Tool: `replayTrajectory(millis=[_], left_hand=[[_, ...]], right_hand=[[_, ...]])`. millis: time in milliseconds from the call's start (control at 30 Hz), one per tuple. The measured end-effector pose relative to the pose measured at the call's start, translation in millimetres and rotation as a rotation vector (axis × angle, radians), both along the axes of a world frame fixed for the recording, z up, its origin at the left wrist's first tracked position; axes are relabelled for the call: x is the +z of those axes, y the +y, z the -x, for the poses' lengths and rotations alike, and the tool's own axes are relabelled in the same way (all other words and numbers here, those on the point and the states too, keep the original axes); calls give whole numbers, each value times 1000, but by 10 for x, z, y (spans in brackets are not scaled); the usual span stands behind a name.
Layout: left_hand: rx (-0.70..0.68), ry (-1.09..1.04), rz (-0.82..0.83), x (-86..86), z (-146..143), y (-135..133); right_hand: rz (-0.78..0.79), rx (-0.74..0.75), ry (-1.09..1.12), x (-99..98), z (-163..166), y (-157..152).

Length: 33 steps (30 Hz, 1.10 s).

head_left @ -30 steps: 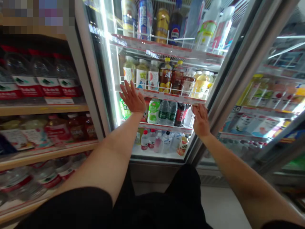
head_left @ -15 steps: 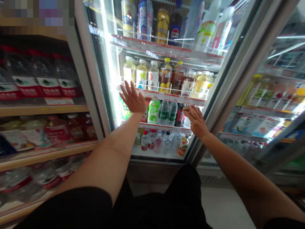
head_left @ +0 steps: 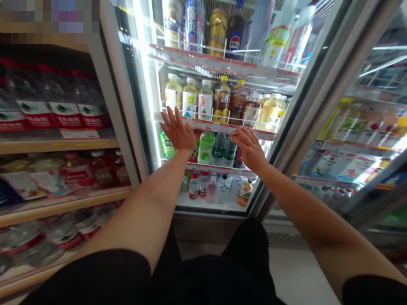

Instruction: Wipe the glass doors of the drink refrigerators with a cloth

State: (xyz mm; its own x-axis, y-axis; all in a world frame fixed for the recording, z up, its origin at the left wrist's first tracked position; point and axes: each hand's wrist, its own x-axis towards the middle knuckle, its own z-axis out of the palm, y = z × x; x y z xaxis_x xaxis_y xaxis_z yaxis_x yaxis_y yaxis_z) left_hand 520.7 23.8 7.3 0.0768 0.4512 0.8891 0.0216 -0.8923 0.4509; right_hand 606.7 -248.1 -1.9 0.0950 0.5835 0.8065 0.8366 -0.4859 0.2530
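A lit drinks cooler's glass door [head_left: 206, 214] stands in front of me. My left hand [head_left: 179, 132] lies flat against the pane at the left, fingers spread, holding nothing. My right hand [head_left: 249, 146] is pressed to the same pane farther right, with its fingers together over a beige cloth [head_left: 233, 133]. Only a thin edge of the cloth shows past the fingertips. Behind the glass, near my right hand, stand green-labelled clear bottles [head_left: 218, 150] and a row of tea and juice bottles [head_left: 221, 99].
On the left, open wooden shelves [head_left: 63, 146] hold large red-labelled water bottles [head_left: 60, 108] and other drinks. To the right of a metal door frame [head_left: 305, 127] is another glass-fronted cooler section [head_left: 343, 123] with bottles. My knees are close to the cooler's base [head_left: 203, 231].
My right hand has slid left and slightly up across the glass with the cloth, which is now mostly covered. My left hand has stayed in place.
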Motion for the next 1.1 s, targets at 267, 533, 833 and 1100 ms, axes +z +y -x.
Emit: replayTrajectory(millis=[267, 533, 833, 1100], left_hand=[[-30, 1, 14, 6, 18, -12], [-42, -15, 12, -14, -5, 15], [-65, -21, 39, -16, -5, 25], [-33, -2, 20, -18, 3, 18]], right_hand=[[23, -8, 40, 76, 139, 223], [-161, -7, 44, 422, 117, 431], [132, 35, -37, 382, 238, 522], [141, 51, 3, 383, 325, 682]])
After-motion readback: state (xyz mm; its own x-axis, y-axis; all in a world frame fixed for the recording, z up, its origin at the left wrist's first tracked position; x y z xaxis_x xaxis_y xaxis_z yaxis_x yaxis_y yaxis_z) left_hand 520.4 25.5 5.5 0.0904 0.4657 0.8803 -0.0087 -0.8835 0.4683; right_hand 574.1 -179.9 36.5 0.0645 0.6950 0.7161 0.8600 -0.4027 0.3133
